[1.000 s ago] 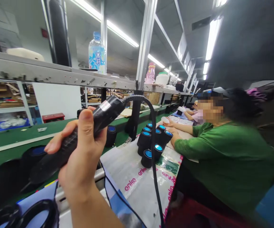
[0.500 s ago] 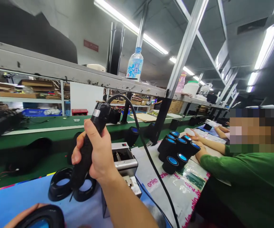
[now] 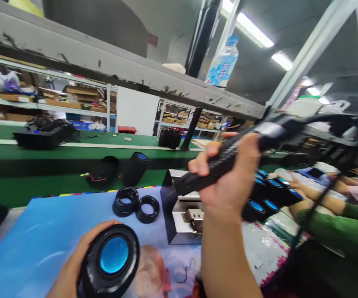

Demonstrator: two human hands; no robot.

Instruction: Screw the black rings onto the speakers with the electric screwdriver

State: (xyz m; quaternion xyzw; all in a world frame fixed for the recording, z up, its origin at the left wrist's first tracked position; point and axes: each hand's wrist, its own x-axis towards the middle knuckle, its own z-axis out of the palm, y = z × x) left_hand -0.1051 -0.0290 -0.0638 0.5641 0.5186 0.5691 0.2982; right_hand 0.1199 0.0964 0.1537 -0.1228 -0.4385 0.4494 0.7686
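Observation:
My left hand (image 3: 70,269) is wrapped around a black cylindrical speaker (image 3: 113,254) at the lower left, its blue round end facing up toward me. In my right hand (image 3: 228,186) is a black corded electric screwdriver (image 3: 219,163), held slantwise with its narrower end pointing down and left; motion blurs it a little. Two black rings (image 3: 148,209) lie side by side on the blue mat (image 3: 51,231), beyond the speaker. Partly hidden behind my right wrist stands a metal box-shaped machine (image 3: 182,219).
Several blue-ended black speakers (image 3: 256,205) stand on the right near a co-worker's green sleeve (image 3: 330,227). A metal shelf rail (image 3: 129,74) crosses above, bearing a bottle (image 3: 224,64). Behind the mat lie another dark speaker (image 3: 135,167) and a wired black part (image 3: 104,171).
My view has swung left. The screwdriver has moved right and tipped from near upright to a flatter slant. The speaker in my left hand has come up further into view.

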